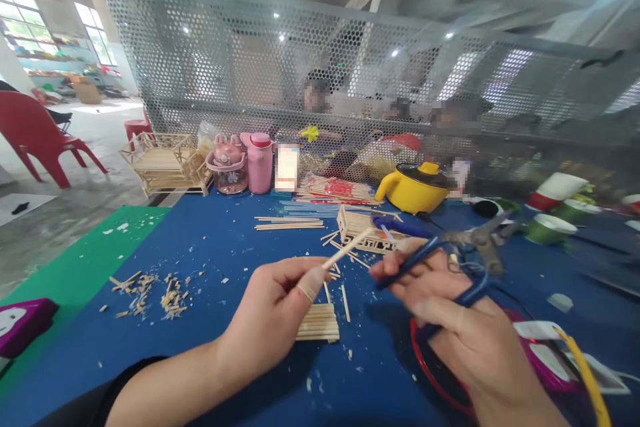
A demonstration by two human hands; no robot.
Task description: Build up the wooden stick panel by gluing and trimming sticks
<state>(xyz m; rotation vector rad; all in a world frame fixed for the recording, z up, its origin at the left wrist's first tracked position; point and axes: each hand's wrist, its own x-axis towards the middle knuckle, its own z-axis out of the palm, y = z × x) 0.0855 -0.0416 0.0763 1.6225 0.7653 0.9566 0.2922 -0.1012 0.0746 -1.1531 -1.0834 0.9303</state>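
Observation:
My left hand [280, 300] pinches a thin wooden stick [350, 245] between thumb and fingers, its free end pointing up and right. In my right hand [465, 330] lies a pair of blue-handled pliers [483, 247], slightly blurred, with the jaws pointing away to the right. The pliers and the stick are apart. Below my left hand, a small raft of wooden sticks [320, 323] lies side by side on the blue table [240, 387]. Behind the held stick stands a small wooden box [363, 230] with cut-out lettering, partly hidden by a dark blue object [407, 225].
Wood scraps [173, 297] litter the left side. Toward the back stand a wooden stick model [167, 163], a pink flask [260, 163] and a yellow pot [417, 188]. Paper cups [550, 230] are at right. A perforated metal screen [210, 60] rises behind, with people beyond it.

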